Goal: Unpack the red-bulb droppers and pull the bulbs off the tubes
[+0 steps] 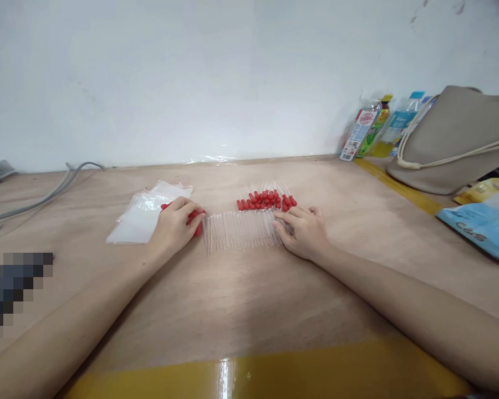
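A row of clear glass dropper tubes lies side by side across the middle of the table. My left hand is at the row's left end, fingers curled over red rubber bulbs, thumb and forefinger closed at one of them. At the right end, my right hand has its thumb and fingertips closed on the glass tubes; the exact grip is partly hidden. Just behind the row is a pile of assembled droppers, red bulbs toward me and thin tubes pointing to the wall.
Clear plastic bags lie left of the tubes. A grey cable runs along the far left. Bottles and a drink carton, a grey drawstring bag and a blue packet are on the right. Yellow tape covers the near edge.
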`<state>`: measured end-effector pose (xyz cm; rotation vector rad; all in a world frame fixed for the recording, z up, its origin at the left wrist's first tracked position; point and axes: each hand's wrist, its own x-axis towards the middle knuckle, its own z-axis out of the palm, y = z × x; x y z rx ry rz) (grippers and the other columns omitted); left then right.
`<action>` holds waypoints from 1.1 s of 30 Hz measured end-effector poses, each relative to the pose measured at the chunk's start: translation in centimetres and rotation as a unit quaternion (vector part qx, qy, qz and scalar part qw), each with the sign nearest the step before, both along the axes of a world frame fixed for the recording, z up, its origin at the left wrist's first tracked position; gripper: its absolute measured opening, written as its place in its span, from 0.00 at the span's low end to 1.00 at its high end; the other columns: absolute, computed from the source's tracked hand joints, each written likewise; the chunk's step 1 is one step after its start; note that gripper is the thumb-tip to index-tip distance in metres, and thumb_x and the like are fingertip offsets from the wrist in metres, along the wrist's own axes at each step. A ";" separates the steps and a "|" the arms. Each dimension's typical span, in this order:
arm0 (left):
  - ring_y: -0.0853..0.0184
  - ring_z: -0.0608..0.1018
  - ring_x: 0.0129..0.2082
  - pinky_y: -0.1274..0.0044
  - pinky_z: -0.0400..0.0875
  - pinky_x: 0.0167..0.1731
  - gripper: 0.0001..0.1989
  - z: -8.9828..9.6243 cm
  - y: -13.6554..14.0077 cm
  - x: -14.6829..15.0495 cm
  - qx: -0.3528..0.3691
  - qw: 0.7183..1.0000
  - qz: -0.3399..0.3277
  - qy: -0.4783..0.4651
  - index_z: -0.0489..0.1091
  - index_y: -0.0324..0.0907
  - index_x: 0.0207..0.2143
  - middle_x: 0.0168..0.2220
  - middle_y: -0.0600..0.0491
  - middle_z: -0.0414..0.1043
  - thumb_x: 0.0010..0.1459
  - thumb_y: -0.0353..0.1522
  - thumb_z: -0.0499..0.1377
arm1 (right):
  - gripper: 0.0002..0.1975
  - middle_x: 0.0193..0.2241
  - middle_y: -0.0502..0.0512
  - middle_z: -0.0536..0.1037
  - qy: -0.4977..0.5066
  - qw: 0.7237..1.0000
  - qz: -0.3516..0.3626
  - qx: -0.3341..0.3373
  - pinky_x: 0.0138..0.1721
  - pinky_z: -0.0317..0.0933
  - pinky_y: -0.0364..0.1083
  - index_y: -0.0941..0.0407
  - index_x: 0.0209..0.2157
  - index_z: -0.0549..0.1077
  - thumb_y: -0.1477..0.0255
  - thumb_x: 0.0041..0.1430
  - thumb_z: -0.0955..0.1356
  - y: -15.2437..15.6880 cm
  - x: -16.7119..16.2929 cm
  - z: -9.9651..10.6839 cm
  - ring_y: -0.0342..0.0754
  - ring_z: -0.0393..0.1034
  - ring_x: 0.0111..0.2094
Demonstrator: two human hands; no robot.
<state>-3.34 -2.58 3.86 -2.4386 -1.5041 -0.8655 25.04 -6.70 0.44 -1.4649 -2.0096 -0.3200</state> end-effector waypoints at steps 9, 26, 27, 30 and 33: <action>0.62 0.69 0.39 0.71 0.65 0.41 0.16 -0.5 0.5 -0.1 -0.006 0.995 -0.008 0.095 0.71 0.40 0.37 0.38 0.47 0.65 0.58 0.38 0.49 | 0.14 0.26 0.51 0.73 0.013 1.000 0.009 0.003 0.41 0.43 0.49 0.54 0.37 0.74 0.63 0.57 0.61 0.1 0.0 0.0 0.45 0.63 0.31; 0.57 0.68 0.40 0.65 0.61 0.42 0.13 1.0 2.6 3.8 0.004 0.995 -0.014 0.097 0.72 0.41 0.30 0.35 0.47 0.69 0.53 0.40 0.53 | 0.13 0.31 0.52 0.72 0.042 0.999 0.005 -0.008 0.40 0.44 0.49 0.53 0.36 0.75 0.67 0.59 0.60 0.3 0.2 0.2 0.46 0.63 0.35; 0.57 0.68 0.40 0.64 0.61 0.43 0.14 1.2 3.1 4.6 -0.018 0.995 0.000 0.100 0.73 0.41 0.29 0.35 0.46 0.69 0.52 0.41 0.53 | 0.13 0.31 0.52 0.72 0.046 0.999 0.005 -0.005 0.40 0.44 0.49 0.53 0.35 0.75 0.67 0.59 0.60 0.3 0.3 0.2 0.46 0.63 0.36; 0.52 0.67 0.42 0.61 0.60 0.43 0.17 1.8 4.4 7.1 -0.108 0.987 0.061 0.105 0.74 0.41 0.26 0.34 0.44 0.69 0.50 0.43 0.53 | 0.12 0.31 0.53 0.72 0.051 0.999 0.003 0.003 0.41 0.44 0.49 0.54 0.34 0.75 0.67 0.59 0.60 0.4 0.4 0.2 0.46 0.63 0.36; 0.48 0.68 0.42 0.62 0.61 0.39 0.15 2.3 5.3 9.1 -0.204 0.966 0.122 0.099 0.73 0.39 0.22 0.31 0.41 0.71 0.47 0.41 0.54 | 0.12 0.31 0.53 0.72 0.050 0.999 -0.003 0.004 0.41 0.44 0.49 0.54 0.33 0.75 0.67 0.58 0.61 0.5 0.3 0.2 0.46 0.63 0.36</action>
